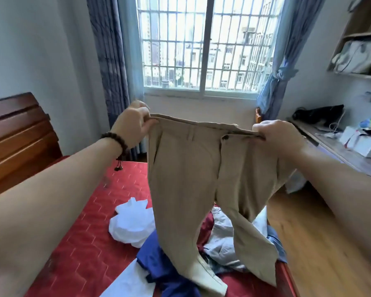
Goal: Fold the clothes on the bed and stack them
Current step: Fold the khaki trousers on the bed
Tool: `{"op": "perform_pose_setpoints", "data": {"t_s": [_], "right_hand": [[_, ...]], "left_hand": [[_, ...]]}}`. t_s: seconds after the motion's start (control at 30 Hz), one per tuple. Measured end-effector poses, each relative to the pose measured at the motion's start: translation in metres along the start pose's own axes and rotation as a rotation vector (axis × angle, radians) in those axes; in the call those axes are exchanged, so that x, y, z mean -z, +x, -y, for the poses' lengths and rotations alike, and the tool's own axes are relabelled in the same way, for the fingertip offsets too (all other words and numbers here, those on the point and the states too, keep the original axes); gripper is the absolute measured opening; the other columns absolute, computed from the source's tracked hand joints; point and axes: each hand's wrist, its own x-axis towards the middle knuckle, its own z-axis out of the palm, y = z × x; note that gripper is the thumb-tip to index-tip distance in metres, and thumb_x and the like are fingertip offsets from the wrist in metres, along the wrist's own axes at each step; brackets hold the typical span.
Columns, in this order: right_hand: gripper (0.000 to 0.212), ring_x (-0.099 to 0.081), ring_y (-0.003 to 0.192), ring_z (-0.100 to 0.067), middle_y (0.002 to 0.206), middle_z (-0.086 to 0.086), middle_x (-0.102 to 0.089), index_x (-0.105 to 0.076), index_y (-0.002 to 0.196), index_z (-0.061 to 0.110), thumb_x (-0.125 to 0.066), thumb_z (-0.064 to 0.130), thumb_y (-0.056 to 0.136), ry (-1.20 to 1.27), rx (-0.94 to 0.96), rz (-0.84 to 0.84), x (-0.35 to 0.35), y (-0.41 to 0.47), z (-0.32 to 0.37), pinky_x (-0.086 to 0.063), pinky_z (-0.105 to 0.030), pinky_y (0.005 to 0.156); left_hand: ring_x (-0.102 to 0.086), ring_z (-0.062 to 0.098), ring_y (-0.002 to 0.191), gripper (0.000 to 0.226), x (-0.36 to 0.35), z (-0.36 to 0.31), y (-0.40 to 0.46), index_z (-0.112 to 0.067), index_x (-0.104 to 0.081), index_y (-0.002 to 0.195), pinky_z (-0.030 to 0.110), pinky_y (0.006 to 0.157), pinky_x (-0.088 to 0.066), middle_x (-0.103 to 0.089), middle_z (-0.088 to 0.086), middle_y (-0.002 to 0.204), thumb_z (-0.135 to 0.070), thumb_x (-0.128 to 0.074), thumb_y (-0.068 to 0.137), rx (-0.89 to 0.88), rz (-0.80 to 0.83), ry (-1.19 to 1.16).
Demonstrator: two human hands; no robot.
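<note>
Trousers [193, 179] btwn both hands, aloft.

Beige trousers [193, 179] hang upright by the waistband, legs trailing onto crumpled white [131, 224], blue [159, 269] and grey [223, 243] clothes near the bed's [90, 243] right edge.

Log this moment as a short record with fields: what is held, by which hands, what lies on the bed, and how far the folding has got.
held item: beige trousers, hanging unfolded by the waistband, legs trailing down to the clothes below
left hand: pinches the left end of the waistband
right hand: grips the right end of the waistband
bed: red quilted cover
on bed: crumpled white garment, dark blue garment, grey garment, all loose
folded stack: none visible
</note>
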Motion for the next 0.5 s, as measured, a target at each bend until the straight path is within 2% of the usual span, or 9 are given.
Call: {"op": "perform_pose_setpoints", "data": {"t_s": [0.1, 0.17, 0.2, 0.27, 0.37, 0.43, 0.5], "right_hand": [[0.022, -0.059, 0.081, -0.023, 0.083, 0.003, -0.058, -0.060, 0.082, 0.019, -0.063, 0.040, 0.087, 0.027, -0.088, 0.139, 0.022, 0.009, -0.004, -0.039, -0.030, 0.065], [0.014, -0.059, 0.089, -0.024, 0.087, 0.004, -0.058, -0.061, 0.088, 0.024, -0.065, 0.036, 0.085, 0.018, -0.218, 0.294, 0.030, 0.005, -0.007, -0.039, -0.029, 0.070], [0.007, -0.060, 0.090, -0.024, 0.087, 0.004, -0.058, -0.059, 0.085, 0.027, -0.064, 0.031, 0.083, 0.027, -0.284, 0.354, 0.030, -0.001, -0.008, -0.039, -0.029, 0.071], [0.010, -0.059, 0.087, -0.022, 0.083, 0.005, -0.059, -0.059, 0.077, 0.030, -0.061, 0.021, 0.080, 0.116, -0.384, 0.400, 0.026, -0.015, -0.010, -0.040, -0.028, 0.069], [0.015, -0.055, 0.074, -0.017, 0.072, 0.006, -0.060, -0.063, 0.071, 0.023, -0.062, 0.013, 0.081, 0.391, -0.475, 0.255, 0.019, -0.026, -0.014, -0.038, -0.027, 0.061], [0.018, -0.051, 0.064, -0.015, 0.064, 0.004, -0.057, -0.063, 0.068, 0.016, -0.065, 0.006, 0.083, 0.680, -0.496, 0.092, 0.017, -0.027, -0.013, -0.039, -0.025, 0.059], [0.012, -0.059, 0.063, -0.012, 0.066, 0.003, -0.064, -0.068, 0.077, 0.012, -0.070, 0.002, 0.083, 1.024, -0.519, -0.049, 0.020, -0.025, -0.007, -0.047, -0.021, 0.058]], "left_hand": [[-0.041, 0.014, 0.055, 0.032, 0.016, -0.014, 0.016, -0.015, -0.043, 0.067, 0.021, 0.056, -0.035, -0.048, 0.002, 0.063, -0.020, -0.059, 0.094, 0.078, -0.034, -0.117], [-0.037, 0.010, 0.050, 0.036, 0.025, -0.023, 0.025, -0.022, -0.037, 0.065, 0.012, 0.048, -0.031, -0.043, -0.002, 0.057, -0.019, -0.055, 0.096, 0.103, -0.076, -0.142], [-0.037, 0.010, 0.050, 0.036, 0.029, -0.025, 0.028, -0.023, -0.036, 0.066, 0.012, 0.048, -0.031, -0.042, -0.002, 0.057, -0.019, -0.054, 0.097, 0.108, -0.083, -0.152], [-0.037, 0.012, 0.051, 0.034, 0.036, -0.026, 0.031, -0.021, -0.036, 0.067, 0.020, 0.049, -0.033, -0.042, 0.000, 0.058, -0.020, -0.052, 0.097, 0.116, -0.085, -0.160], [-0.038, 0.013, 0.054, 0.029, 0.040, -0.014, 0.029, -0.015, -0.041, 0.071, 0.022, 0.050, -0.033, -0.042, -0.001, 0.060, -0.023, -0.050, 0.098, 0.162, -0.110, -0.157], [-0.038, 0.012, 0.054, 0.025, 0.041, -0.002, 0.024, -0.011, -0.043, 0.078, 0.013, 0.048, -0.034, -0.042, -0.002, 0.062, -0.023, -0.049, 0.099, 0.218, -0.150, -0.183], [-0.037, 0.010, 0.054, 0.022, 0.042, 0.008, 0.018, -0.011, -0.043, 0.082, 0.012, 0.047, -0.034, -0.040, -0.003, 0.062, -0.024, -0.047, 0.100, 0.278, -0.180, -0.232]]}}
